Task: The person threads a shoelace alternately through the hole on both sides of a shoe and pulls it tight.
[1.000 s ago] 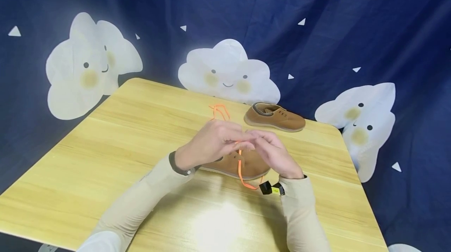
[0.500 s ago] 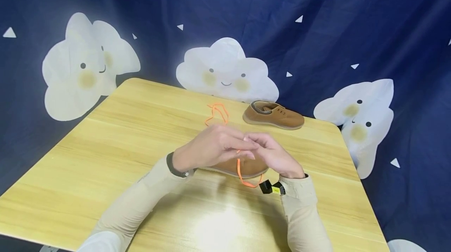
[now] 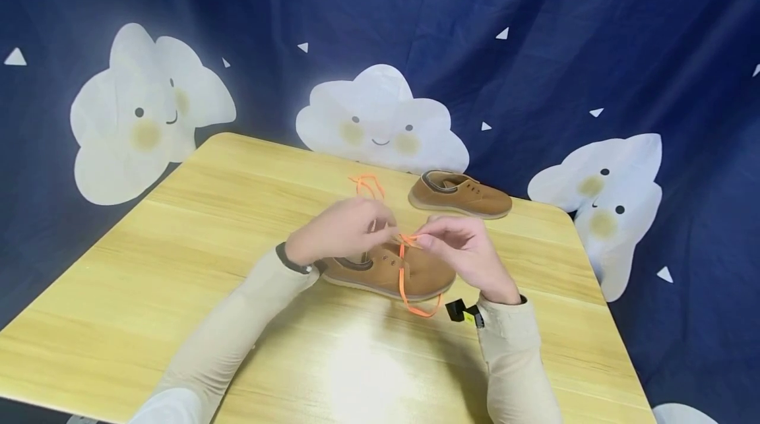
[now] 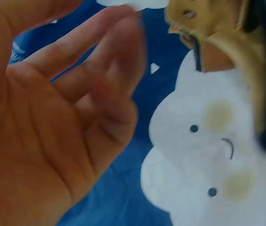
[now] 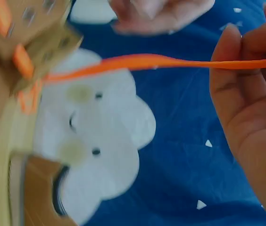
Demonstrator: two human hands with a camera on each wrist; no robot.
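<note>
A brown lace-up shoe (image 3: 374, 277) rests on the table under both hands, toe to the right. An orange shoelace (image 3: 402, 282) comes up from its front eyelets, and one length loops down past the near side. My right hand (image 3: 469, 252) pinches this lace between thumb and fingers over the toe; in the right wrist view the lace stretches taut from the eyelets to the fingers. My left hand (image 3: 341, 229) hovers over the shoe's opening. In the left wrist view its blurred fingers (image 4: 109, 108) are loosely bent, with no lace showing between them.
A second brown shoe (image 3: 463, 196), with no lace visible in its eyelets, stands at the table's back right edge. More orange lace (image 3: 369, 180) lies on the wooden table (image 3: 208, 213) beyond the left hand. A dark blue curtain (image 3: 267, 2) with cloud prints hangs behind.
The hands were together with fingers overlapping above the shoe. Now the left hand has drawn back to the left with its fingers apart from the right, which still holds the lace.
</note>
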